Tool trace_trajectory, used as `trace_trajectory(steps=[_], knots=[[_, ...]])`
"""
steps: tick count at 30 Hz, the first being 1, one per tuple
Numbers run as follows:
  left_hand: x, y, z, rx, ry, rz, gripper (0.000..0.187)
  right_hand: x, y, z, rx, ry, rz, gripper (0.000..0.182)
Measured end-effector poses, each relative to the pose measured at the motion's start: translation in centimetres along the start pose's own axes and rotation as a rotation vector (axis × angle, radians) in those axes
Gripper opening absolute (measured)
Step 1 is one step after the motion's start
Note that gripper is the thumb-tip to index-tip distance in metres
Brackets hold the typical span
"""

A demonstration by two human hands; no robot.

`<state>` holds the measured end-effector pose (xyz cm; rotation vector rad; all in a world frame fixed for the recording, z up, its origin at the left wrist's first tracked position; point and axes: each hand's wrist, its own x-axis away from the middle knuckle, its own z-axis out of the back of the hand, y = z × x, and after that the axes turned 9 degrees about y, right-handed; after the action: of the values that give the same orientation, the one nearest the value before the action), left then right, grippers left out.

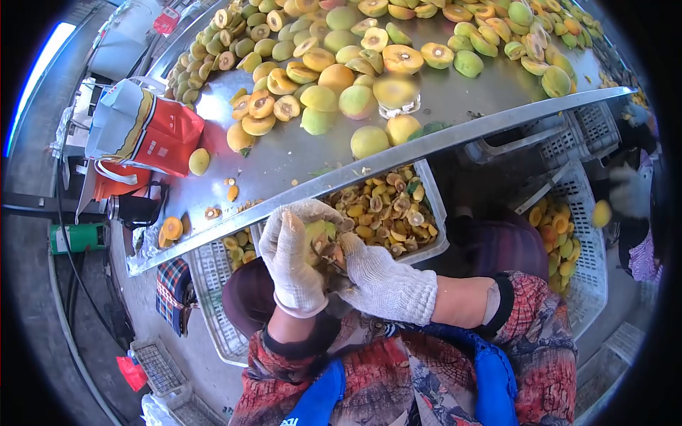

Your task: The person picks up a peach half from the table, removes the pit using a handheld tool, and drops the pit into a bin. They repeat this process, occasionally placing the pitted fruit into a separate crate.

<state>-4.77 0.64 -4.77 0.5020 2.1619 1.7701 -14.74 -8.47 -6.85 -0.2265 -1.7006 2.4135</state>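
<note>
Green fruit [318, 231]: left hand [290, 257] clamped round it; right hand [389, 281] against it, grip unclear | likely light, firm, slick if cut | cup its sides

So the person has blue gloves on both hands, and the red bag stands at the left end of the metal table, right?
Not quite: the head view shows white gloves, not blue, on the left hand and right hand. The red bag does stand at the left end of the metal table.
</note>
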Motion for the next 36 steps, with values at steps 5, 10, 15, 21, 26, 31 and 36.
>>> trace_trajectory(steps=[5,10,15,21,26,31,36], knots=[[-0.6,0.1,1.1,-0.046,-0.105,0.026,0.043,0.4,1.0,-1.2,-0.039,0.023,0.034,0.044],[-1.9,0.9,2.3,-0.058,-0.335,0.085,0.039,0.2,-0.4,-0.4,-0.132,-0.085,-0.193,0.044],[-2.0,0.7,2.1,-0.1,-0.309,-0.023,0.041,0.4,0.0,-0.9,-0.243,-0.054,-0.13,0.042],[-1.7,0.8,1.1,-0.045,-0.218,0.096,0.041,0.5,0.2,-0.9,-0.079,0.032,-0.061,0.041],[-1.2,0.9,1.1,-0.086,-0.22,0.011,0.038,0.8,0.6,-1.2,-0.164,0.053,-0.011,0.04],[-1.2,-0.1,1.6,-0.205,-0.236,-0.25,0.037,0.4,-0.2,-0.4,-0.17,-0.078,-0.164,0.04],[-1.0,0.5,1.3,-0.156,-0.174,0.064,0.035,0.4,0.2,-1.1,-0.111,-0.023,-0.118,0.041]])
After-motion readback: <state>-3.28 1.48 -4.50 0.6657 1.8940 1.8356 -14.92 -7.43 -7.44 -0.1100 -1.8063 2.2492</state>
